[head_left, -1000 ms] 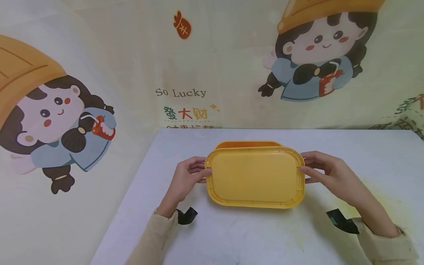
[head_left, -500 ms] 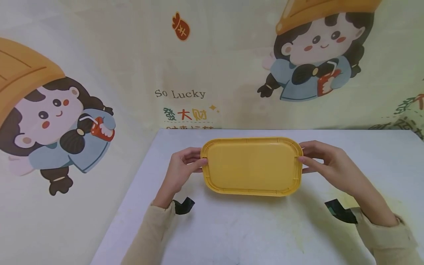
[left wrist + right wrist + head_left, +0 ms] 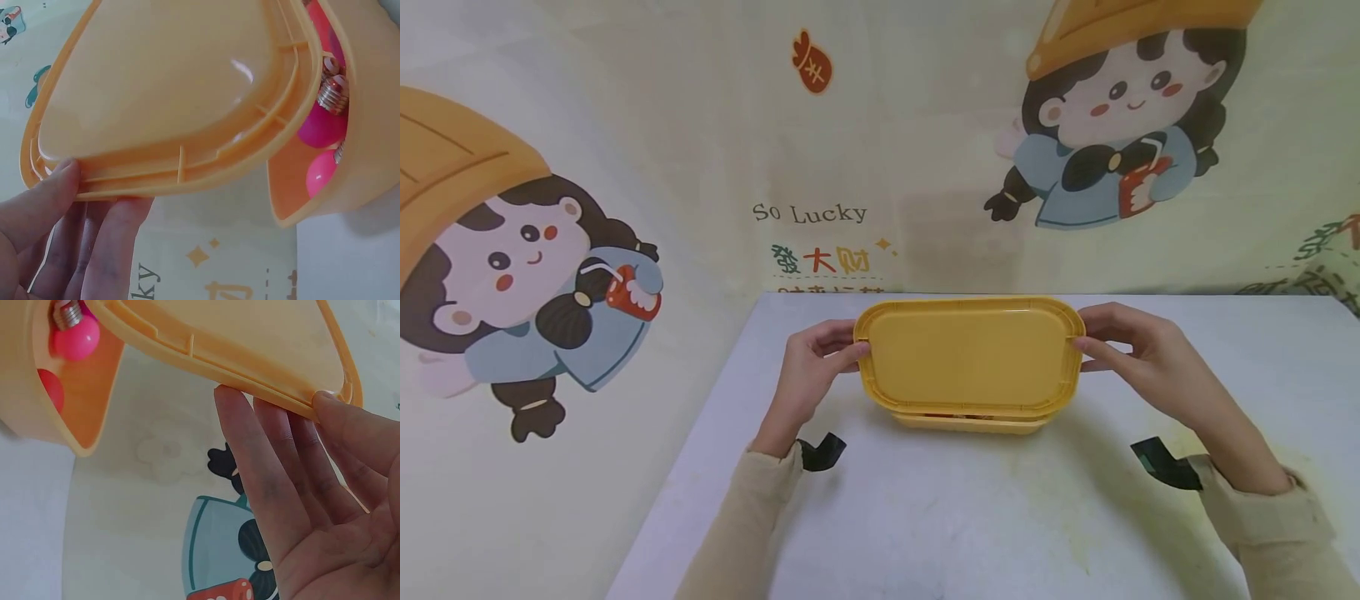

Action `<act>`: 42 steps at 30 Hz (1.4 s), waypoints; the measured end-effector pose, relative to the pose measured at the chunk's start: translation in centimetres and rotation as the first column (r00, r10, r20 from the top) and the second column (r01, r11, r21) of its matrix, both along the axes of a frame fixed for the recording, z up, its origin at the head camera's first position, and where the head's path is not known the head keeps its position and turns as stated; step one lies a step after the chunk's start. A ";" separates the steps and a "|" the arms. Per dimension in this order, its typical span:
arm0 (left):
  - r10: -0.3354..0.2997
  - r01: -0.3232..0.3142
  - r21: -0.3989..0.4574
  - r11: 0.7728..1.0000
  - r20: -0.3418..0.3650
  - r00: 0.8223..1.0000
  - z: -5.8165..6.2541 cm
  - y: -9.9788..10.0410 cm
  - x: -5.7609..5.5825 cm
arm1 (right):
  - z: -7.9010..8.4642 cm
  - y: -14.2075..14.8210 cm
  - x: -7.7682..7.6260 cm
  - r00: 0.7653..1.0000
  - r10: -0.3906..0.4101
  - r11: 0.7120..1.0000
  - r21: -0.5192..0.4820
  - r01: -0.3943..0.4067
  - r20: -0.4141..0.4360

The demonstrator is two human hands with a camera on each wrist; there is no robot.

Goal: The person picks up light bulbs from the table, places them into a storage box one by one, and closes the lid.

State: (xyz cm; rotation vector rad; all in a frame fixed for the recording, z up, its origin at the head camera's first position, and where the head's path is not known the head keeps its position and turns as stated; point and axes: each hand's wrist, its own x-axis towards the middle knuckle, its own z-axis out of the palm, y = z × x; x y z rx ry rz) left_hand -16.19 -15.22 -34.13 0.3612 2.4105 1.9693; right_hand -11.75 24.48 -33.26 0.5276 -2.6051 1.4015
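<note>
A yellow rounded-rectangle lid (image 3: 970,358) is held by both hands over a yellow plastic box (image 3: 970,426). My left hand (image 3: 812,367) pinches its left end, thumb on the near face and fingers behind. At the right end my right hand (image 3: 1150,358) grips the rim the same way. The lid stands tilted and hides most of the box in the head view; the box's near wall shows below it. Inside the box, the left wrist view shows pink and purple bulbs (image 3: 322,172) with metal screw bases. A pink bulb (image 3: 77,339) also shows in the right wrist view.
Box and hands are over a white table (image 3: 985,525). Behind and to the left hangs a pale cloth (image 3: 925,167) printed with cartoon girls and lettering. Dark strips (image 3: 822,452) stick out from both sleeve cuffs.
Both hands have carried the lid away from me, toward the table's back. The box's far rim showed behind the lid at first; now its near wall shows below instead.
</note>
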 end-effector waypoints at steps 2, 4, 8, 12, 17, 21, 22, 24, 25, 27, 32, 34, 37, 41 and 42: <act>0.014 -0.014 0.007 1.000 -0.015 1.000 0.0 0.1 -0.2 | 0.1 0.0 -0.1 1.000 -0.016 1.000 0.011 0.016 -0.002; 0.028 -0.028 0.014 1.000 -0.026 0.999 0.0 0.2 -0.3 | 0.2 -0.1 -0.1 0.999 -0.033 0.999 0.018 0.034 -0.002; 0.055 -0.054 0.038 0.998 -0.034 0.998 0.0 0.4 -0.4 | 0.2 0.0 -0.1 0.999 -0.047 0.999 -0.005 0.047 -0.001; 0.076 -0.074 0.059 0.996 -0.040 0.996 0.0 0.6 -0.5 | 0.0 0.2 -0.3 0.999 -0.027 0.999 -0.017 0.027 -0.021; 0.101 -0.097 0.055 0.994 -0.066 0.993 -0.1 0.8 -0.5 | -0.3 0.4 -0.7 0.999 -0.040 0.999 0.000 0.040 -0.013; 0.114 -0.109 0.062 0.992 -0.093 0.989 -0.2 0.9 -0.6 | -0.3 0.4 -0.8 0.998 -0.056 0.998 0.009 0.056 -0.002; 0.116 -0.111 0.063 0.992 -0.098 0.988 -0.3 0.9 -0.6 | -0.3 0.5 -0.8 0.998 -0.059 0.998 0.012 0.059 0.001; 0.116 -0.110 0.063 0.992 -0.099 0.988 -0.4 1.0 -0.6 | -0.3 0.5 -0.8 0.998 -0.059 0.998 0.016 0.059 0.009; 0.114 -0.108 0.059 0.992 -0.097 0.989 -0.5 1.0 -0.7 | -0.3 0.5 -0.8 0.998 -0.058 0.998 0.019 0.057 0.015; 0.104 -0.100 0.052 0.994 -0.088 0.991 -0.5 1.1 -0.7 | -0.4 0.6 -0.8 0.998 -0.054 0.998 0.029 0.054 0.021; 0.081 -0.079 0.036 0.996 -0.075 0.994 -0.6 1.2 -0.6 | -0.6 0.7 -0.8 0.999 -0.036 0.999 0.028 0.036 0.005; 0.078 -0.075 0.036 0.997 -0.075 0.994 -0.5 1.2 -0.6 | -0.7 0.7 -0.8 0.999 -0.034 0.999 0.025 0.034 -0.003; 0.074 -0.071 0.041 0.997 -0.075 0.994 -0.4 1.1 -0.6 | -0.7 0.7 -0.7 0.999 -0.042 0.999 0.035 0.042 0.000; 0.084 -0.082 0.025 0.996 -0.090 0.992 -0.4 0.9 -0.7 | -0.5 0.7 -0.6 0.998 -0.055 0.997 0.050 0.054 0.014; 0.090 -0.089 0.014 0.996 -0.094 0.991 -0.4 0.9 -0.7 | -0.5 0.7 -0.5 0.998 -0.054 0.997 0.049 0.054 0.015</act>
